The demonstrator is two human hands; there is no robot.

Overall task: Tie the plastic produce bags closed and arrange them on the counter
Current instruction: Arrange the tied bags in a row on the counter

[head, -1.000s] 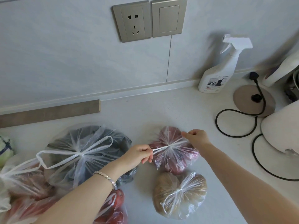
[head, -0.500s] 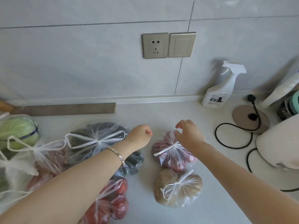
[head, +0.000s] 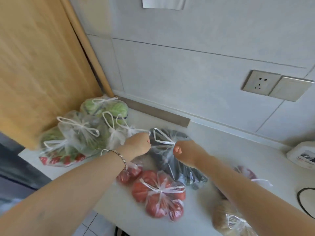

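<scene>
Wooden door (head: 42,65), wall socket (head: 260,82) beside blank switch plate (head: 289,89), black cord (head: 305,201).

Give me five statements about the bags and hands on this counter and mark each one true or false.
1. Both hands are closed on the handles of the bag of dark vegetables. True: the left hand and the right hand each pinch a handle end.
2. The bag of tomatoes is untied. False: its handles are knotted.
3. The bag of green cabbage sits by the wooden panel. True.
4. A bracelet is on the right wrist. False: it is on the left wrist.
5. A plug is in the wall socket. False: the socket is empty.
</scene>
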